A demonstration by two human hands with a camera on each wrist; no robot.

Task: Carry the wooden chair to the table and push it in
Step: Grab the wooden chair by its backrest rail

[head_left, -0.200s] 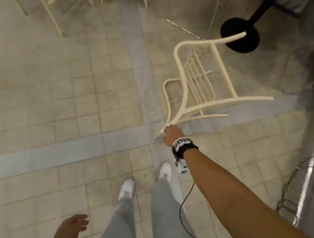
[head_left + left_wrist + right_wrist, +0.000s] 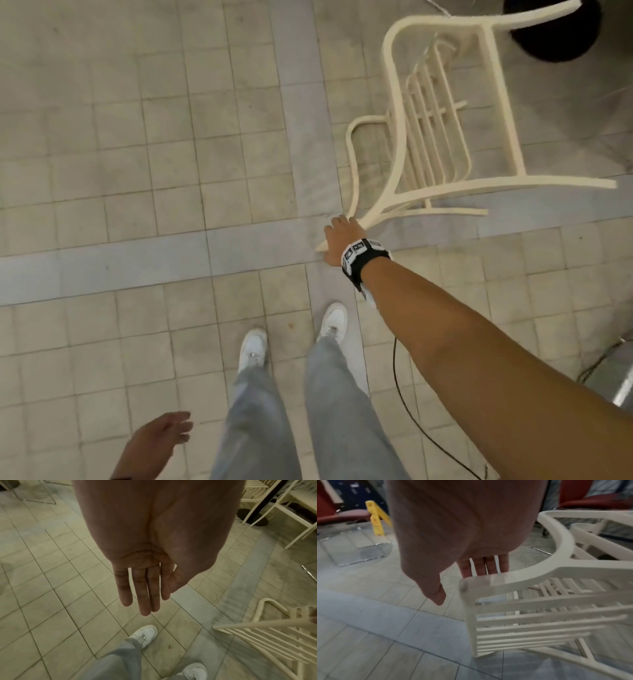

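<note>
The cream wooden chair (image 2: pixel 498 92) hangs tilted above the tiled floor, legs pointing away from me. My right hand (image 2: pixel 342 240) grips the top end of its backrest. In the right wrist view the fingers (image 2: pixel 488 565) of my right hand (image 2: pixel 436 555) pass behind the chair's (image 2: pixel 539 601) rail while the thumb hangs free. My left hand (image 2: pixel 161 435) hangs at my side holding nothing, its fingers (image 2: pixel 142 588) straight. The chair (image 2: pixel 257 625) shows at the lower right of the left wrist view. The table's black round base (image 2: pixel 555 34) lies just beyond the chair.
More cream chairs (image 2: pixel 291 513) stand around the black table pole (image 2: pixel 264 503). A yellow wet-floor sign (image 2: pixel 376 516) and red seats (image 2: pixel 342 516) are further off. A black cable (image 2: pixel 411 418) trails by my right leg. My white shoes (image 2: pixel 253 349) stand on the tiles.
The chair stays in my right hand's grip and has drifted slightly up and to the right in view. My left hand has swung a little forward.
</note>
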